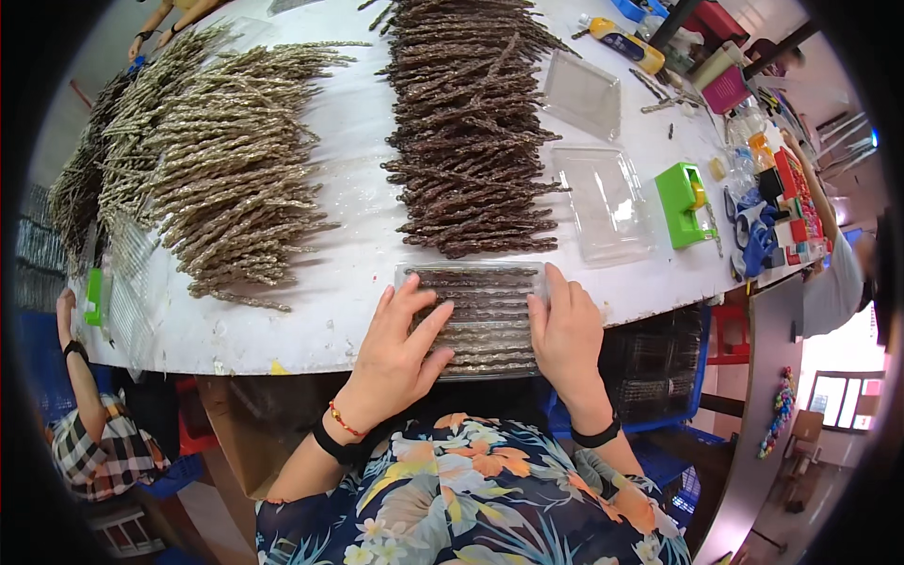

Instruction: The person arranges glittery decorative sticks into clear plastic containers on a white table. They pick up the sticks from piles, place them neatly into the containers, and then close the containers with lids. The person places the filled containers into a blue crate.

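Observation:
A shallow clear plastic tray [489, 319] lies at the table's front edge, directly before me. Glossy bead strands lie in it in parallel rows, dark brown [487, 282] in the far half and pale beige [487, 339] in the near half. My left hand [399, 342] rests over the tray's left side, fingers spread, fingertips on or just above the strands. At the right side, my right hand [568, 328] grips the tray's edge, thumb towards the strands. Beyond the tray lies a large pile of dark brown bead strands [473, 141].
Pale beige bead strands [233, 155] are heaped left. Clear plastic lids or trays [606, 201] lie right of the brown pile, beside a green tape dispenser [681, 205]. Farther right are a yellow bottle [625, 44] and blue-handled scissors [752, 229]. Other people work around the table.

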A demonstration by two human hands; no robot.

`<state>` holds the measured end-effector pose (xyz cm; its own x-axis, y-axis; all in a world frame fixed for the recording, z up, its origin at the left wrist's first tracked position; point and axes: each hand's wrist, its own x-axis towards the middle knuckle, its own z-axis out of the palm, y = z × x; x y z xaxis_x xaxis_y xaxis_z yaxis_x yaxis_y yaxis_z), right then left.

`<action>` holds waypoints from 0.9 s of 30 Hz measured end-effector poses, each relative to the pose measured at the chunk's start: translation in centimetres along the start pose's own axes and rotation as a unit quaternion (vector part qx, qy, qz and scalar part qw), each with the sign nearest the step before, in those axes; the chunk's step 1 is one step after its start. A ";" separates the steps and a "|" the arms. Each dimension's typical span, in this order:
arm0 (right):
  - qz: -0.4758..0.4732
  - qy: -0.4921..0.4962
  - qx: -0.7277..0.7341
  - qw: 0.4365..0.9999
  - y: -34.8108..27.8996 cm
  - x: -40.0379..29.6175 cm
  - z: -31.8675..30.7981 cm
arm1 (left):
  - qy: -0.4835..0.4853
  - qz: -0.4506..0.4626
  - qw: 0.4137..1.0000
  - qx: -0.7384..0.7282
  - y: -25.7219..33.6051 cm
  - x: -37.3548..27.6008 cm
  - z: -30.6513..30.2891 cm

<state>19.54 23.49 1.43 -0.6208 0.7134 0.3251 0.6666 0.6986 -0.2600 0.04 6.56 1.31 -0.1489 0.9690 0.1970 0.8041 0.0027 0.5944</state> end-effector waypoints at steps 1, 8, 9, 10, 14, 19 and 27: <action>-0.016 0.012 -0.018 1.000 0.1 0.0 0.1 | -0.004 -0.003 1.000 0.010 0.2 0.5 0.0; 0.131 -0.134 0.095 0.978 2.0 -4.2 -3.6 | -0.048 -0.013 0.997 0.051 0.5 0.9 -0.6; 0.112 -0.182 0.087 0.973 2.5 -5.2 -4.1 | -0.049 -0.010 0.998 0.048 0.4 1.0 -0.6; 0.166 -0.254 0.173 0.937 2.7 -6.1 -4.1 | -0.051 -0.007 0.998 0.045 0.4 1.1 -0.5; 0.352 -0.261 0.638 0.633 1.1 -7.9 -1.6 | -0.057 0.003 0.997 0.050 0.0 0.9 -0.8; 0.365 -0.158 0.728 0.559 -0.5 -8.9 -0.3 | -0.072 0.013 0.993 0.093 0.8 0.9 -1.8; 0.254 -0.109 0.680 0.680 5.2 -8.6 -4.4 | -0.027 0.019 0.999 -0.009 3.4 5.4 -2.2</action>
<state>30.13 20.80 1.26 -0.5982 0.7695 -0.2236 -0.0873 -0.3399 -0.9364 0.66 11.22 6.10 -0.0863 0.9803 0.1774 0.7985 -0.0384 0.6007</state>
